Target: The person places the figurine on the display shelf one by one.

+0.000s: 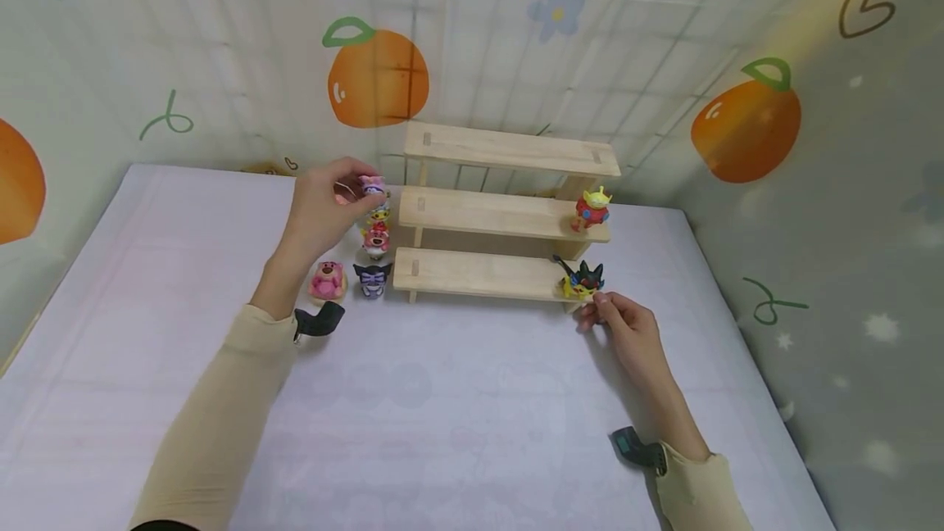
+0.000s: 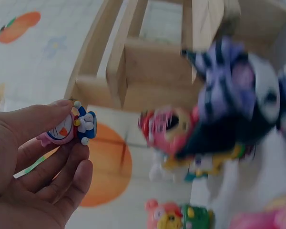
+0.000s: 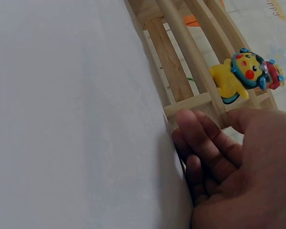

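The top board of the wooden shelf (image 1: pixel 509 147) lies bare along its whole length. The middle board is open except at its right end, where the alien figure (image 1: pixel 592 209) stands. The yellow figure (image 1: pixel 583 279) blocks the bottom board's right end. A cluster of figures (image 1: pixel 366 260) crowds the shelf's left side.

Three-step rack (image 1: pixel 509 215) stands at the back of the table (image 1: pixel 442 416). Alien (image 1: pixel 592 209) on middle step, right end; Pikachu (image 1: pixel 583 279) below it on bottom step. Left of rack: bear (image 1: pixel 328 280), beside it Kuromi (image 1: pixel 373 279), two figures (image 1: pixel 377 229) behind.
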Demonstrator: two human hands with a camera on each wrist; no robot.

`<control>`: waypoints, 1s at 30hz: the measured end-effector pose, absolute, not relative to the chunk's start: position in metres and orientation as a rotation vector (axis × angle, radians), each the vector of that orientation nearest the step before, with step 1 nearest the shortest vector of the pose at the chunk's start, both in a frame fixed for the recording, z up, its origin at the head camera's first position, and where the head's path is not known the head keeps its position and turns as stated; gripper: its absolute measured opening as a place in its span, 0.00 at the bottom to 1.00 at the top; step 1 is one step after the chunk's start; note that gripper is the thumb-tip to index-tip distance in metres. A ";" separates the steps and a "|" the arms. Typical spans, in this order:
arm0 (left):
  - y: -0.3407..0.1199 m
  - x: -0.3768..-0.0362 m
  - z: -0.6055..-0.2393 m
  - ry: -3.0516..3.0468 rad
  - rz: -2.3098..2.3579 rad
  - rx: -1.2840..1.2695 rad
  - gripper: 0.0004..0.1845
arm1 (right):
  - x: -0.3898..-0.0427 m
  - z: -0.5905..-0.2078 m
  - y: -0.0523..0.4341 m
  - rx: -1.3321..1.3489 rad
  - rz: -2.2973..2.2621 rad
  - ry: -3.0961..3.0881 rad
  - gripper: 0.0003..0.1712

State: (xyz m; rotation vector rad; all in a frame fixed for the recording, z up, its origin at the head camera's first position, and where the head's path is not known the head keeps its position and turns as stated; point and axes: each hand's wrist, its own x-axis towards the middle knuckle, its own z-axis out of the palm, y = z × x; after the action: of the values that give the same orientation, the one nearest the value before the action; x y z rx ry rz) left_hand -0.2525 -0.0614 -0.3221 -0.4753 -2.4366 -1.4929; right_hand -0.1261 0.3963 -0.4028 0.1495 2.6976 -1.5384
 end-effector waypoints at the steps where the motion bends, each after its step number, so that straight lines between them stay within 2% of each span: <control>1: -0.058 -0.251 -0.322 -2.432 -1.500 -0.498 0.15 | -0.126 -0.403 0.396 0.150 -1.537 2.696 0.30; 13: -0.033 -0.245 -0.325 -2.439 -1.506 -0.612 0.15 | -0.125 -0.403 0.396 0.149 -1.537 2.695 0.30; 19: -0.023 -0.244 -0.326 -2.439 -1.471 -0.621 0.19 | -0.125 -0.403 0.398 0.137 -1.518 2.720 0.29; 30: -0.008 -0.240 -0.328 -2.409 -1.498 -0.559 0.16 | -0.125 -0.403 0.397 0.140 -1.528 2.706 0.30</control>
State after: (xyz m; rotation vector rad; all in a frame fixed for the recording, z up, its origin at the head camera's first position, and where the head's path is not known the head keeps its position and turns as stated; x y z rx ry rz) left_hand -0.2398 -0.0080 -0.3278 -0.5593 -2.4087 -1.4976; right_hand -0.1250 0.3971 -0.4032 0.1402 2.7055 -1.5281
